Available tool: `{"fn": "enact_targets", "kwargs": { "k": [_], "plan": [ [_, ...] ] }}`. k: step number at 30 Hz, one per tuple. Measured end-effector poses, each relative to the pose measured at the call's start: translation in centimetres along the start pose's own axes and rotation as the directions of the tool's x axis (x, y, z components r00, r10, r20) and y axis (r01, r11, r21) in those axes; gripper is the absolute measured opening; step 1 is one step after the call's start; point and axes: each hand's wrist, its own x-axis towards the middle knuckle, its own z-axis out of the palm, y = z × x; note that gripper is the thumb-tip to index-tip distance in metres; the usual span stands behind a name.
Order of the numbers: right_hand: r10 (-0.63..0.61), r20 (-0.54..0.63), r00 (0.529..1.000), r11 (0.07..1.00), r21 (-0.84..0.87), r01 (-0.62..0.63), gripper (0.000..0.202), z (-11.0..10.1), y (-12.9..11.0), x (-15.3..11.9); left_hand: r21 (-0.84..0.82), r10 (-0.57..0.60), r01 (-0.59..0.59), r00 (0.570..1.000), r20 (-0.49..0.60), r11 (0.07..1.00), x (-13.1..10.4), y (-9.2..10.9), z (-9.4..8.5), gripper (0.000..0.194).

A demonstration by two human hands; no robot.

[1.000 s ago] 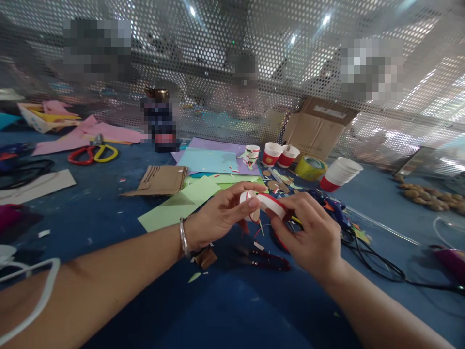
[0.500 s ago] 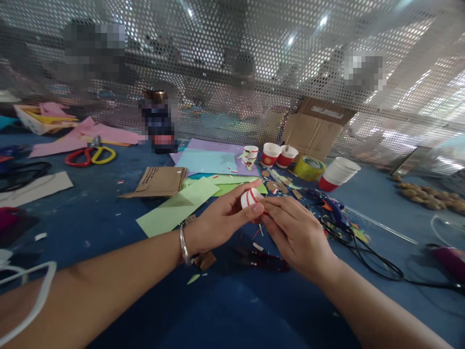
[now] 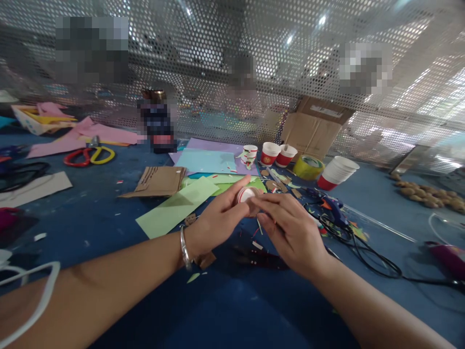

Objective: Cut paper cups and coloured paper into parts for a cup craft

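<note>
A small white paper cup (image 3: 246,195) with red stripes is in my left hand (image 3: 225,213), its thumb and fingers closed round the sides. The cup is tipped so its white round end faces up toward me; part of it hides behind my fingers. From the right, my right hand (image 3: 290,228) lays its fingertips against the cup's side, fingers extended and thumb held apart below. Beneath the hands lies a dark-handled tool (image 3: 259,257), partly in shadow. Beyond stands a striped paper cup (image 3: 249,156) with green leaf-like pieces on it.
Red-and-white cups (image 3: 270,154), yellow tape (image 3: 308,167) and stacked cups (image 3: 337,172) stand at the back right. A blue glue gun (image 3: 336,213) trails a black cord. Green paper (image 3: 174,208), cardboard (image 3: 162,181) and scissors (image 3: 89,156) lie left. A perforated metal screen (image 3: 203,72) stands behind.
The cup has turned in my left hand, so its white end now faces up. My right thumb has come away from the cup, and its fingers have spread a little.
</note>
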Motion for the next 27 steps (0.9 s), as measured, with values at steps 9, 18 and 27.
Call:
{"fn": "enact_targets", "kwargs": {
  "k": [9,18,27],
  "plan": [
    [0.178,-0.035,0.983,0.982,0.068,-0.175,0.005,-0.5,0.3,0.0,0.297,0.106,-0.126,0.991,0.080,0.946,0.1,0.8,-0.7,0.049],
    [0.089,0.634,0.768,0.995,-0.088,-0.043,0.015,-0.8,-0.4,-0.5,0.161,0.070,-0.039,0.979,-0.193,0.986,1.6,0.5,-2.5,0.035],
    [0.065,0.723,0.688,0.996,-0.084,-0.005,0.005,-1.5,-1.6,-0.2,0.343,0.100,-0.058,0.989,-0.106,0.938,1.6,-0.1,-3.3,0.054]
  ]
}}
